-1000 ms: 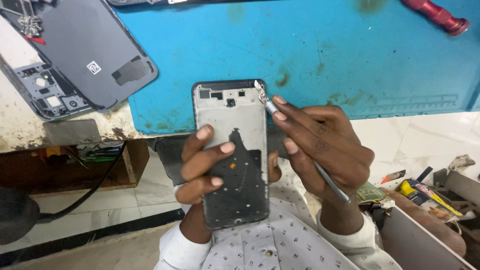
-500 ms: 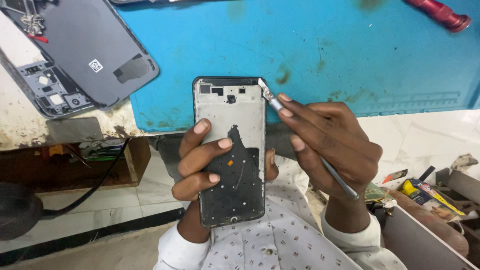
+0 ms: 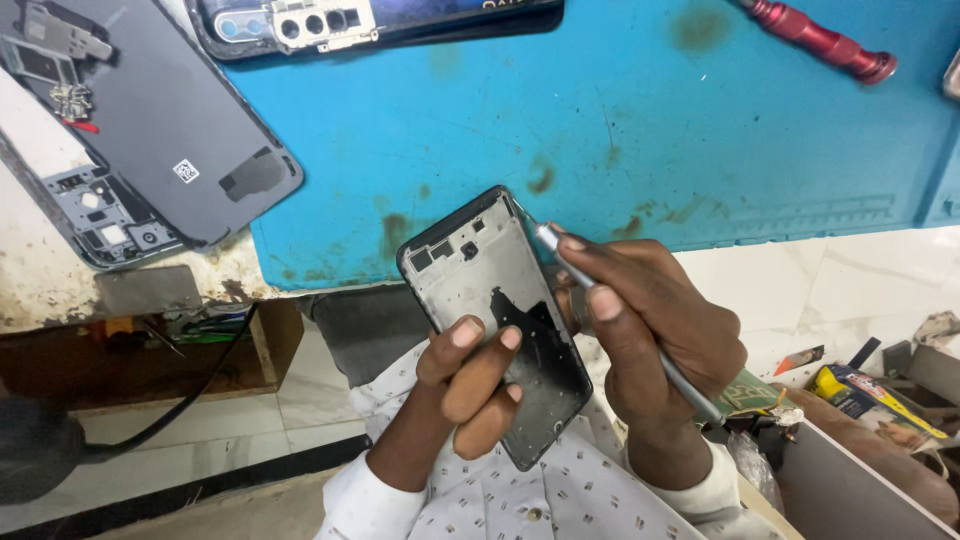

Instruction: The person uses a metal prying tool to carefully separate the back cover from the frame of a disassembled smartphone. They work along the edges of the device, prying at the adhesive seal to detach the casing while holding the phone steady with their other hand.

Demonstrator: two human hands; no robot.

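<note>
My left hand [image 3: 462, 385] grips a bare phone frame [image 3: 490, 290], grey metal at its top and black lower down, tilted with its top toward the left. Thumb and fingers wrap over its lower half. My right hand [image 3: 655, 325] holds a thin silver tool [image 3: 612, 318] like a pen. The tool's tip touches the frame's upper right edge. Both hands hover just in front of the blue work mat [image 3: 620, 120].
A dark grey phone back cover [image 3: 170, 130] and a stripped phone body [image 3: 95, 210] lie at the left. Another phone with a camera strip [image 3: 330, 20] lies at the top. A red-handled screwdriver [image 3: 820, 40] rests top right. Boxes and clutter [image 3: 870, 385] sit at the lower right.
The phone frame has tilted from upright to leaning left and sits closer in view. My right hand followed, keeping the tool's tip at the upper right edge.
</note>
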